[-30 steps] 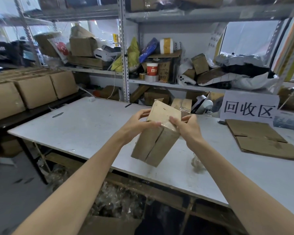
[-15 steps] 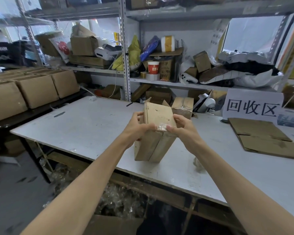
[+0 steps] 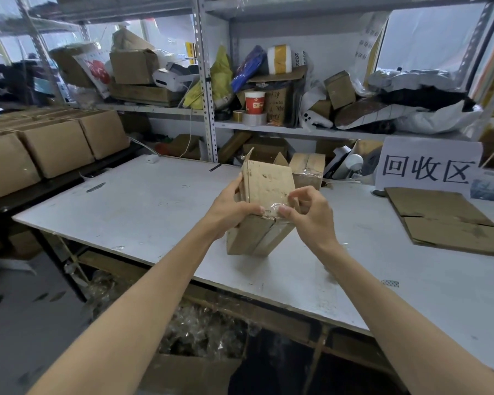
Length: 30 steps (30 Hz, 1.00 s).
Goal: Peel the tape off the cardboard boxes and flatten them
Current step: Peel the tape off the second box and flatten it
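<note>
Cardboard box [image 3: 268, 192] held tilted over the middle of the white tabletop [image 3: 143, 206]; can't tell whether its lower corner touches the surface. Left hand [image 3: 231, 209] grip: fingers curled round the box's left side, thumb pressed on the near edge. Right hand [image 3: 311, 215] grip: thumb and forefinger closed in a pinch on a crinkled bit of clear tape [image 3: 274, 208] at that same edge, other fingers curled loose. More tape runs down the seam below. Box faces are scuffed, with no print readable. Second taped box [image 3: 308, 171] stands just behind it, top flaps up. Flattened cardboard [image 3: 439, 215] lies on the tabletop to the right, in front of a white sign [image 3: 427, 169] with black characters "回收区". On the shelf behind stands a red paper cup [image 3: 254, 102], its logo too small to read, with a silver tape roll [image 3: 254, 118] just beside it. Digits "2022" show on a white item beside the yellow-banded roll [image 3: 279, 59]. Row of closed brown boxes [image 3: 54, 143] on the left bench.
</note>
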Tool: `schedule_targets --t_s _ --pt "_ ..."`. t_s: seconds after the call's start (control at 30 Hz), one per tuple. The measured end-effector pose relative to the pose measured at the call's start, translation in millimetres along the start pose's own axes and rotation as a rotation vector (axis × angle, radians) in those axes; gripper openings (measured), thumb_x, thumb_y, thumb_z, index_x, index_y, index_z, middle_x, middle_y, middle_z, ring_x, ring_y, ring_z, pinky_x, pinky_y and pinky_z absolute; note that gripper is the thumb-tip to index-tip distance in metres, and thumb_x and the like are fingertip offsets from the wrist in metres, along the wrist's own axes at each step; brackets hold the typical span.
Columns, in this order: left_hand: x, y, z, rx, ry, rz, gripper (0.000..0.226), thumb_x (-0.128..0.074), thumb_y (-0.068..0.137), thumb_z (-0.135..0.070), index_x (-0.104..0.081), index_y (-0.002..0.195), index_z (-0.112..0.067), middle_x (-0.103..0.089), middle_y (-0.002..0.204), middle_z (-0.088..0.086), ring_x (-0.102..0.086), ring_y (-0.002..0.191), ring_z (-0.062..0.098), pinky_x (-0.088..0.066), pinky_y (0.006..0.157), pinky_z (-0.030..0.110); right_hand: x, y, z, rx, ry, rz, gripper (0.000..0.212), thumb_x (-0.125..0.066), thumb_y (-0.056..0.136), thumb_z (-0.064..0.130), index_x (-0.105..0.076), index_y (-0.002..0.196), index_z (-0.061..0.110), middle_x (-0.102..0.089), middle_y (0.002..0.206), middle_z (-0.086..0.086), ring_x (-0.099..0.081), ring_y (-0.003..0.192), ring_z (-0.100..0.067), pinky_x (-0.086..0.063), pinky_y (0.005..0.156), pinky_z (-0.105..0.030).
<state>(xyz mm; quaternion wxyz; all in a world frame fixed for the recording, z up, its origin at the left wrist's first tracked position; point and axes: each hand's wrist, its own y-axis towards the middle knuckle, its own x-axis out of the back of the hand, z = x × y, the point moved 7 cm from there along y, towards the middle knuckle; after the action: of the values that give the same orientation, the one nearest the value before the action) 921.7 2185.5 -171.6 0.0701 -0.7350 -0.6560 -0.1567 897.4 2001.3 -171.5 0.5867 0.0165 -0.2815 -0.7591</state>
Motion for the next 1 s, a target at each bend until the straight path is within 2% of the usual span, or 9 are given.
schedule_targets --t_s 0.1,0.27,0.37,0.43,0.57,0.67,0.8,0.87,1.0 --pt "-1 3 1 -0.004 0.015 -0.036 0.093 -0.078 0.078 -0.011 -0.026 0.152 -0.029 -0.045 0.137 -0.007 -0.044 0.119 0.017 -0.051 0.081 0.033 2 -3 0 0.026 -0.081 -0.035 0.032 -0.079 0.077 0.02 -0.062 0.102 0.01 -0.065 0.108 -0.008 -0.063 0.098 -0.021 -0.057 0.078 -0.031" --pt "-5 5 -5 -0.024 0.042 -0.041 0.093 -0.078 0.077 -0.008 -0.027 0.152 -0.029 -0.047 0.125 -0.011 -0.044 0.115 0.014 -0.051 0.076 0.031 3 -6 11 0.031 -0.172 -0.037 0.034 -0.081 0.073 0.033 -0.057 0.09 0.015 -0.065 0.088 0.001 -0.058 0.076 -0.007 -0.044 0.052 -0.008" --pt "-9 4 -7 -0.021 0.048 -0.059 0.097 -0.079 0.076 -0.007 -0.024 0.154 -0.025 -0.049 0.139 -0.004 -0.046 0.123 0.016 -0.053 0.082 0.034 6 -2 17 -0.064 -0.336 0.037 0.046 -0.083 0.064 0.049 -0.061 0.084 0.014 -0.061 0.076 0.007 -0.055 0.071 -0.009 -0.042 0.054 -0.022" --pt "-13 4 -10 -0.022 0.085 -0.059 0.099 -0.08 0.076 -0.009 -0.023 0.155 -0.024 -0.046 0.144 0.0 -0.043 0.129 0.019 -0.051 0.095 0.041 10 5 19 -0.126 -0.39 0.11 0.041 -0.085 0.061 0.044 -0.066 0.076 0.011 -0.064 0.074 0.003 -0.06 0.074 -0.012 -0.042 0.051 -0.026" --pt "-17 3 -12 -0.011 0.132 -0.071 0.105 -0.084 0.072 -0.015 -0.021 0.155 -0.025 -0.04 0.15 0.001 -0.039 0.134 0.024 -0.046 0.103 0.051 10 9 27 -0.112 -0.434 0.163 0.033 -0.085 0.062 0.035 -0.068 0.069 0.007 -0.06 0.064 0.001 -0.058 0.065 -0.011 -0.029 0.037 -0.014" --pt "-15 1 -11 -0.004 0.147 -0.096 0.106 -0.087 0.07 -0.02 -0.023 0.154 -0.027 -0.041 0.149 0.0 -0.04 0.133 0.024 -0.047 0.101 0.052 10 5 30 -0.08 -0.449 0.094 0.026 -0.083 0.066 0.028 -0.068 0.068 0.006 -0.058 0.063 0.002 -0.057 0.065 -0.012 -0.029 0.041 -0.016" --pt "-5 0 -5 0.027 0.111 -0.117 0.103 -0.087 0.069 -0.022 -0.025 0.151 -0.031 -0.042 0.148 0.0 -0.042 0.132 0.024 -0.048 0.099 0.054 25 -2 18 -0.065 -0.317 -0.03 0.008 -0.065 0.074 -0.002 -0.071 0.074 0.004 -0.065 0.071 -0.002 -0.065 0.078 -0.02 -0.039 0.054 -0.015" --pt "-2 -1 -2 0.035 0.114 -0.125 0.103 -0.088 0.069 -0.024 -0.026 0.151 -0.032 -0.042 0.148 0.0 -0.042 0.132 0.025 -0.048 0.099 0.054 22 -6 16 -0.049 -0.28 0.004 0.005 -0.067 0.077 0.008 -0.068 0.074 0.005 -0.068 0.072 -0.004 -0.064 0.073 -0.017 -0.044 0.053 -0.016" --pt "-7 0 -5 0.027 0.151 -0.135 0.103 -0.088 0.067 -0.029 -0.026 0.15 -0.034 -0.042 0.147 -0.001 -0.043 0.128 0.022 -0.051 0.096 0.052 17 -8 19 -0.038 -0.279 0.01 0.044 -0.083 0.067 0.045 -0.06 0.075 0.007 -0.058 0.069 0.007 -0.053 0.064 -0.003 -0.037 0.048 -0.016"
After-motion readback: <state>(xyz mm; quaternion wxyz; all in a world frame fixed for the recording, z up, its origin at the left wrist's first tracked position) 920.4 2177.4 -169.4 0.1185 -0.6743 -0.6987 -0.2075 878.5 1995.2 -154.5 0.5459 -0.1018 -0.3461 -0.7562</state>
